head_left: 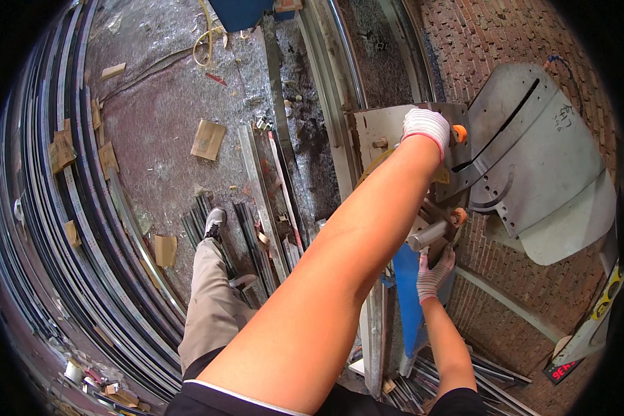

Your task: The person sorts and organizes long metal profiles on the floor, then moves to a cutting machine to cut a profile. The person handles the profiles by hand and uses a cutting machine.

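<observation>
A metal machine head with a pale plate (381, 128) and orange knobs (459, 134) is in front of me. My left hand (426, 130), in a white knitted glove with a pink cuff, is closed at the top of this plate, beside the upper knob; its fingertips are hidden. Lower down, my right hand (435, 275), gloved with bare fingertips, curls round a dark part under a metal cylinder (428, 236). What it grips is partly hidden. A large grey slotted guard plate (541, 159) adjoins the head on the right. Below the cylinder is a blue panel (408, 295).
Long metal profiles (69, 208) lie stacked along the left. Cardboard pieces (209, 139) and short profiles (256, 236) are on the floor near my foot (215, 222). Rails (326, 90) run away from the machine. At right are a yellow level (607, 292) and a red-digit display (561, 371).
</observation>
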A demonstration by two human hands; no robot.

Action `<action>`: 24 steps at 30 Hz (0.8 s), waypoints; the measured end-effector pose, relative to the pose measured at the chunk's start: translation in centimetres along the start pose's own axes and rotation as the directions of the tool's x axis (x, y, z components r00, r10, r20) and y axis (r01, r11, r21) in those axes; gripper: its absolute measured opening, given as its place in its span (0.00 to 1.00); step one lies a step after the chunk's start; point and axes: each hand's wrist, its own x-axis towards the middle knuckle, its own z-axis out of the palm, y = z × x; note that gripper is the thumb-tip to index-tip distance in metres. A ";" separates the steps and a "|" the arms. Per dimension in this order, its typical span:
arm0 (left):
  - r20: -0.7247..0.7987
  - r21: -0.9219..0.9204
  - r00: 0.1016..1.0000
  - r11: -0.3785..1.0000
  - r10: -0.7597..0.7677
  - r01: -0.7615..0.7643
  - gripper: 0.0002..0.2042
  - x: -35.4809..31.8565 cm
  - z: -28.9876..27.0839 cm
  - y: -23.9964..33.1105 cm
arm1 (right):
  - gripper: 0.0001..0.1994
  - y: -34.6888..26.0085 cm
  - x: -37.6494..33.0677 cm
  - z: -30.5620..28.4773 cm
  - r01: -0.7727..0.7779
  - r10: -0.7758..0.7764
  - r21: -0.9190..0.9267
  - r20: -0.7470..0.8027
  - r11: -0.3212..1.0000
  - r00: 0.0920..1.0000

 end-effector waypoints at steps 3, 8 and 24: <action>-0.009 0.048 1.000 0.999 0.023 -0.023 0.18 0.8 -0.4 -0.4 | 0.50 -0.7 0.5 0.1 -0.004 0.004 0.026 -0.004 1.000 1.000; -0.049 0.022 0.998 0.999 0.028 -0.027 0.17 2.0 -1.4 -1.0 | 0.50 -2.2 1.4 0.1 -0.016 0.024 0.171 -0.047 0.985 0.999; -0.072 0.050 0.997 0.999 0.002 0.002 0.16 4.6 -3.4 -2.2 | 0.50 -4.8 4.7 0.6 0.010 -0.009 0.025 -0.041 1.000 0.999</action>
